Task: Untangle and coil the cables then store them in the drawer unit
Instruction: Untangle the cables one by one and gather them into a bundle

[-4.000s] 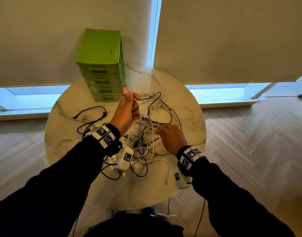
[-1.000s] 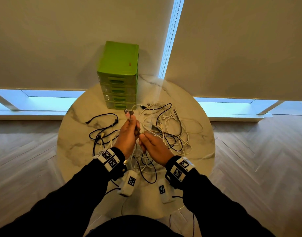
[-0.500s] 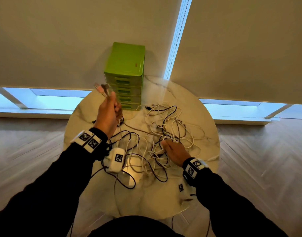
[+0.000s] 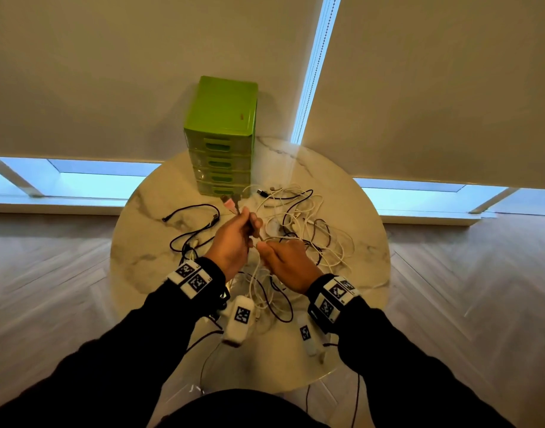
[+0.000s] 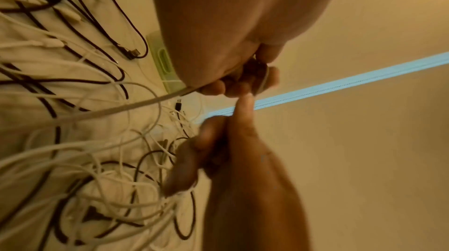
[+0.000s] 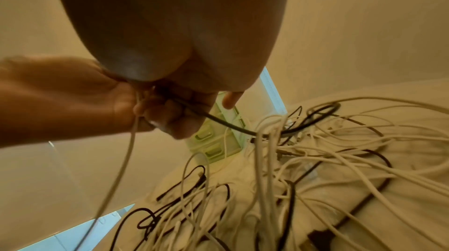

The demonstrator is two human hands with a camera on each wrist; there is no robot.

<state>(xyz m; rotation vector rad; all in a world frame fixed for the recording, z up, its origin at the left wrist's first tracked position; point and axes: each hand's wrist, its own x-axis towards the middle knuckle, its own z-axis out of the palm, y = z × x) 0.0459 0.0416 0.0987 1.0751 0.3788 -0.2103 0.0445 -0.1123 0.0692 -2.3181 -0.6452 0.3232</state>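
1. Left hand (image 4: 234, 242) is raised over the bench (image 4: 141, 242), fingers (image 5: 213, 88) curled tight round a pair of cable ends; the pinkish plugs (image 4: 231, 202) stick up out of the fist. Judged reason: holding both ends together gives one fixed point from which the rest can be drawn out.
2. Right hand (image 4: 288, 264) sits just beside the left, fingers curled and pinching the same lines where they leave the fist. In the right wrist view a white strand (image 6: 121, 159) hangs down from the grip and a dark one (image 6: 218, 120) runs off into the heap.
3. Cable tangle (image 4: 305, 236), white and black mixed, lies spread on the bench, mostly right of the hands; one black cable (image 4: 191, 223) lies apart on the left.
4. Green drawer unit (image 4: 223, 140) stands at the far edge of the bench, every drawer closed. Nothing coiled yet.
5. Judgement: early untangling stage. Pulling hard risks tightening knots or dragging the heap off the edge.
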